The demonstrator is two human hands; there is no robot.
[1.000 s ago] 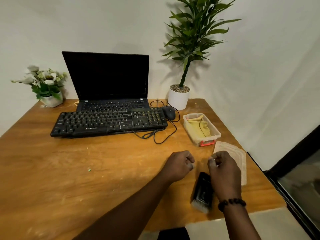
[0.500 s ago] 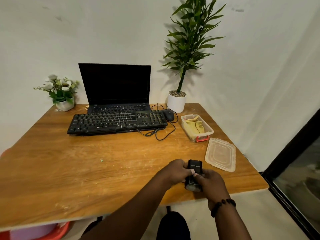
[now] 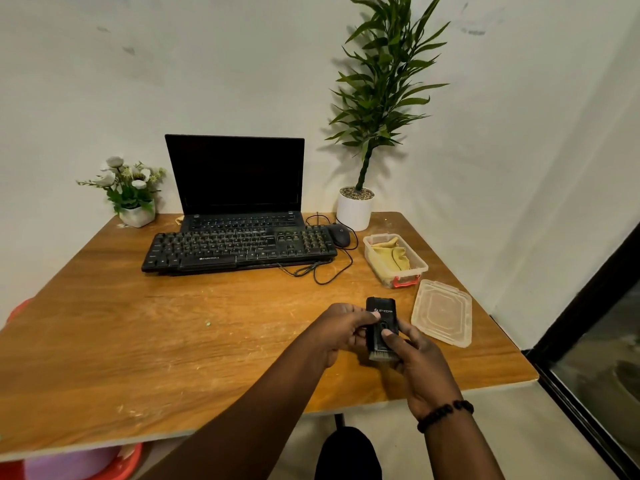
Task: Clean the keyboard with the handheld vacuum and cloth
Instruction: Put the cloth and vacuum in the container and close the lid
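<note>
Black boxy handheld vacuum gripped by left hand and right hand, over scuffed wooden table

Soft, even indoor light; plant shadows the wall; wide-angle edges bend.

Bare table btwn hands & keyboard; cable loops right.

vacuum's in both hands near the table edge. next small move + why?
Probably carry the handheld vacuum forward to the keyboard, brush end down. Both the left hand and right hand grip it, well short of the keys, and the cloth sits unused in its container.
</note>
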